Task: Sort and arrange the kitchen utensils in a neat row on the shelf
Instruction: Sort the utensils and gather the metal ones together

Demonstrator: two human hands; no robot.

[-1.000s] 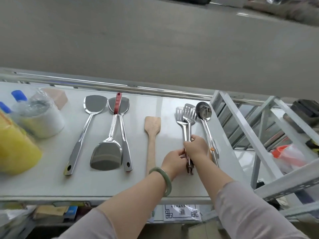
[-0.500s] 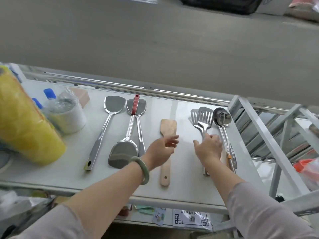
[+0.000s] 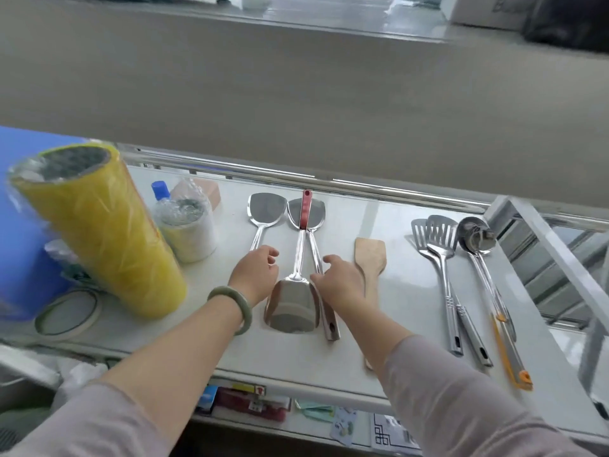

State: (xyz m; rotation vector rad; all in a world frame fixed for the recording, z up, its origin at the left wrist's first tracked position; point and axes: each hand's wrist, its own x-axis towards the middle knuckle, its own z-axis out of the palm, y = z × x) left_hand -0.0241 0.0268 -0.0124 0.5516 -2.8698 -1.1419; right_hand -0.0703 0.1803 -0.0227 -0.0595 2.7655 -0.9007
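Note:
On the white shelf [image 3: 389, 324] lie a steel spatula [image 3: 267, 206], a red-handled spatula [image 3: 291, 308] turned blade-near, and under it a second steel spatula [image 3: 326, 311]. Further right are a wooden spatula [image 3: 370, 255], two slotted turners [image 3: 435, 235] side by side, and a ladle [image 3: 476, 239] with an orange-handled tool [image 3: 507, 354] beside it. My left hand [image 3: 255, 275] rests over the left spatula's handle, fingers loosely curled. My right hand [image 3: 339, 282] has its fingers apart, fingertips at the second steel spatula's handle.
A tall yellow film roll [image 3: 99, 225], a plastic-wrapped white roll [image 3: 188, 232], a blue-capped bottle [image 3: 160, 189] and a tape ring [image 3: 67, 311] crowd the shelf's left end. A steel rail [image 3: 296, 179] runs along the back. A white rack frame [image 3: 560, 258] stands on the right.
Both hands let go of the slotted turners and moved left to the group of three spatulas. The view has shifted left too.

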